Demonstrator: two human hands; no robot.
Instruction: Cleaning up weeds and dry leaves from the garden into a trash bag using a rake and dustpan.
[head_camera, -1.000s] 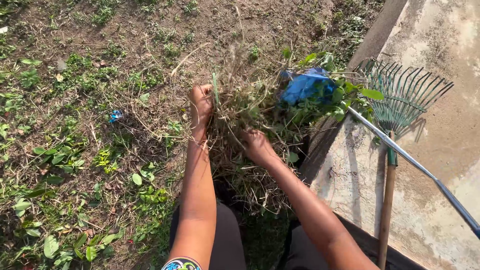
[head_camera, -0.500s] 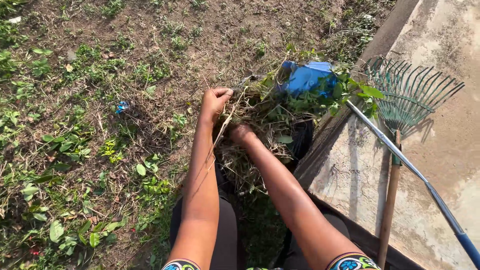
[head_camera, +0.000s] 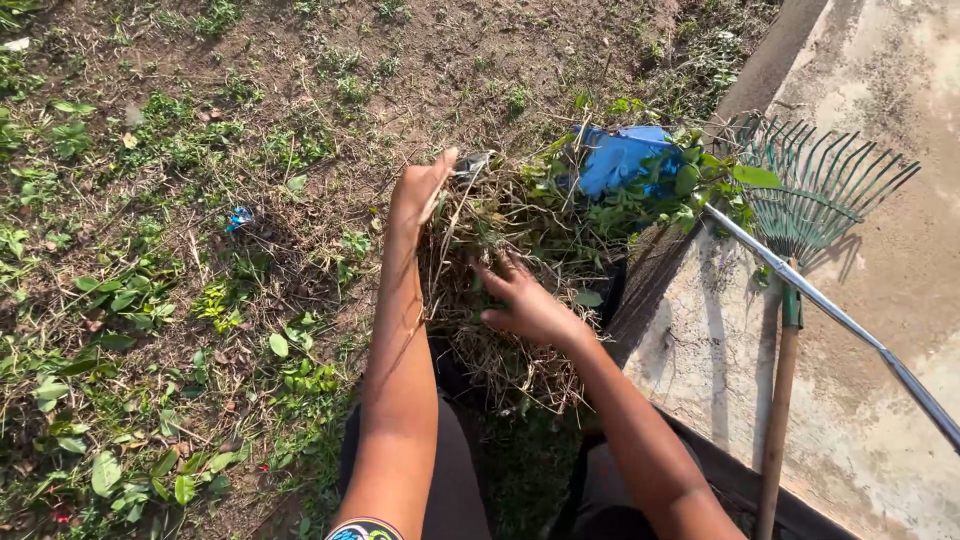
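Most of the ground (head_camera: 300, 90) was seen as bare brown soil, with green weeds (head_camera: 130, 300) left standing in patches along the left side and the near edge, so the clearing was judged well along yet unfinished. To the right, a concrete slab (head_camera: 880, 350) lay beside the soil, and across it a green fan rake (head_camera: 810, 195) on a wooden handle and a long metal pole (head_camera: 840, 320) were laid. At the soil's edge, against the slab, a heap of dry stalks and pulled weeds (head_camera: 520, 270) had been gathered, with a blue bag or cloth (head_camera: 620, 160) partly buried under leafy stems at its far end; which of the two could not be told. The left hand (head_camera: 420, 190) was raised at the heap's left edge, its fingers closed around a bunch of dry stalks. The right hand (head_camera: 525, 305) was pressed into the middle of the heap, fingers spread and partly sunk among the stems. A small blue scrap (head_camera: 238, 216) was left on the soil, well apart from the heap.
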